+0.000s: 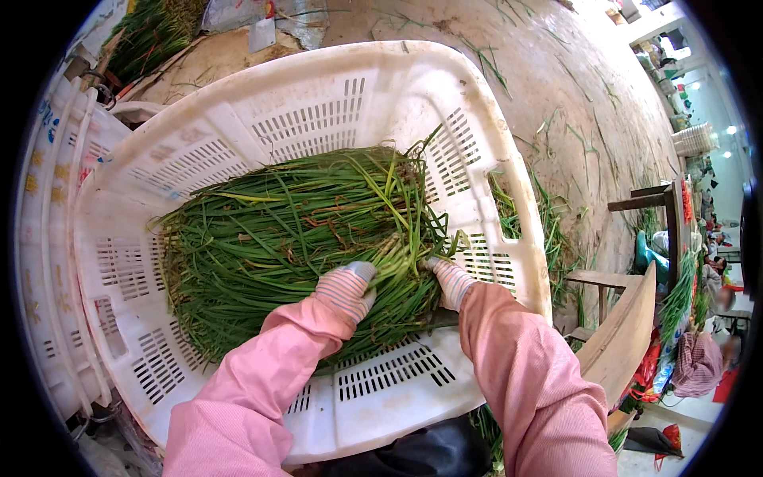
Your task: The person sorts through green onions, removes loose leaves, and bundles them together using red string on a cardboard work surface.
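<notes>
A thick heap of long green chives (262,230) lies in a large white plastic basket (509,175), mostly stretched left to right, with some yellowed blades among them. My left hand (343,290), in a striped glove with grey fingertips, is closed around chives near the heap's right part. Close to the heap's right end, my right hand (451,280), gloved the same way, grips the same chives from the other side. Its fingertips are partly hidden among the stalks. Pink sleeves cover both my forearms.
More white baskets (52,230) stand against the left side. Loose chives are strewn over the floor (588,103) beyond and to the right. A wooden stool or bench (628,334) stands at the right. Another green bundle (155,36) lies at the upper left.
</notes>
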### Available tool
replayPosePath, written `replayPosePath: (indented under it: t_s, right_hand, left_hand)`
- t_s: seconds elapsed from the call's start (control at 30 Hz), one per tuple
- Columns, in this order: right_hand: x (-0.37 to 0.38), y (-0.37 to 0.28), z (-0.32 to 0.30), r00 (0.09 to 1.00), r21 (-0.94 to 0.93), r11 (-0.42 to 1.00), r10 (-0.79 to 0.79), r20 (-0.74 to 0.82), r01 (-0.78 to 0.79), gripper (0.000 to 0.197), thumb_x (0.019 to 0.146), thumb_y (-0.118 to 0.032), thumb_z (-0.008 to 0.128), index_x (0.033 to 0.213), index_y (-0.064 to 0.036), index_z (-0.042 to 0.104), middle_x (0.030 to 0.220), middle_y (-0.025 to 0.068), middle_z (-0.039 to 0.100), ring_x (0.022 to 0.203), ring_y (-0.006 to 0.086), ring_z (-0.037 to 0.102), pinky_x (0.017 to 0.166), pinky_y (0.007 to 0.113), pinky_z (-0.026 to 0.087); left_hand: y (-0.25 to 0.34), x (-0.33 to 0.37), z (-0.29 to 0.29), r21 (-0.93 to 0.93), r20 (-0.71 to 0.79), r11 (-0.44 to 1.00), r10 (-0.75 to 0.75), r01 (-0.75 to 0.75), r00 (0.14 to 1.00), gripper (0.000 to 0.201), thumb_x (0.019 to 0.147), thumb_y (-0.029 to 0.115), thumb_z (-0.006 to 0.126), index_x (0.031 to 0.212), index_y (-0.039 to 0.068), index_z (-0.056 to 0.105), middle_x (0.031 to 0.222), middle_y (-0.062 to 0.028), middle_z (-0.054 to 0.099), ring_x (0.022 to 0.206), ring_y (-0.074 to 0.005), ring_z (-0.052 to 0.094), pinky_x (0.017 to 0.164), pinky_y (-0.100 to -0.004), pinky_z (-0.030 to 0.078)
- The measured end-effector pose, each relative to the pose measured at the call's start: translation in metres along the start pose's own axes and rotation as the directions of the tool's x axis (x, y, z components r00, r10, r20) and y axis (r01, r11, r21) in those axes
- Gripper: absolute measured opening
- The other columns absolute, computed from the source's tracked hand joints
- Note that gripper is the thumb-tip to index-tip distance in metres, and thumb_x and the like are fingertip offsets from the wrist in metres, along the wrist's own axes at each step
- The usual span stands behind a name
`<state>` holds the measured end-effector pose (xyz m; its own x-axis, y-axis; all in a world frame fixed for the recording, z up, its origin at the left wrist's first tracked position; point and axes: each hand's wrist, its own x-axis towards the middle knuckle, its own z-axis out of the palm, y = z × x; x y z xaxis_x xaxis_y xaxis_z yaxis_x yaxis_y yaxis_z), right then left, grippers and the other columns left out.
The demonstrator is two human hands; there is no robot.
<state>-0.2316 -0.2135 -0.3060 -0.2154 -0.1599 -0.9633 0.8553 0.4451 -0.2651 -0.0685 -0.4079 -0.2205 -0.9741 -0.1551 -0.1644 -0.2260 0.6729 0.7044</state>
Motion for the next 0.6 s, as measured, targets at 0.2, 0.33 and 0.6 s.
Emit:
replayPosePath:
  t_s: [0.2,0.33,0.6]
  right_hand:
    - [0.086,0.053,-0.075,0.476,-0.652,0.142,-0.798,0.370,0.745,0.039,0.079,-0.008,0.051,0.118,-0.0112,0.050,0.101,0.0127,0.061,0.090,0.0276,0.058,0.078,0.033,0.047]
    - [0.019,0.020,-0.011,0.843,-0.062,0.841,-0.537,0.036,0.538,0.021,0.085,-0.020,0.055,0.103,-0.0096,0.059,0.084,0.0053,0.061,0.073,0.0199,0.055,0.072,0.031,0.045]
    - [-0.077,-0.006,0.040,0.929,0.145,0.919,-0.353,-0.114,0.367,0.021,0.072,-0.017,0.061,0.087,-0.0038,0.064,0.080,0.0092,0.064,0.068,0.0219,0.061,0.066,0.035,0.051]
  left_hand:
    - [-0.019,0.059,0.012,-0.176,0.057,0.964,-0.192,0.199,0.980,0.085,0.062,0.039,0.076,0.131,0.005,0.040,0.118,-0.0232,0.046,0.108,-0.0367,0.049,0.095,-0.0360,0.039]
    - [0.000,0.088,-0.015,0.334,0.451,0.915,-0.367,0.228,0.814,0.085,0.060,0.064,0.066,0.120,0.004,0.055,0.124,-0.0248,0.042,0.118,-0.0372,0.040,0.099,-0.0381,0.035]
    - [0.007,0.020,0.020,-0.198,0.145,0.972,-0.098,0.126,0.985,0.083,0.056,0.052,0.077,0.114,0.000,0.048,0.114,-0.0232,0.049,0.109,-0.0374,0.047,0.093,-0.0398,0.039]
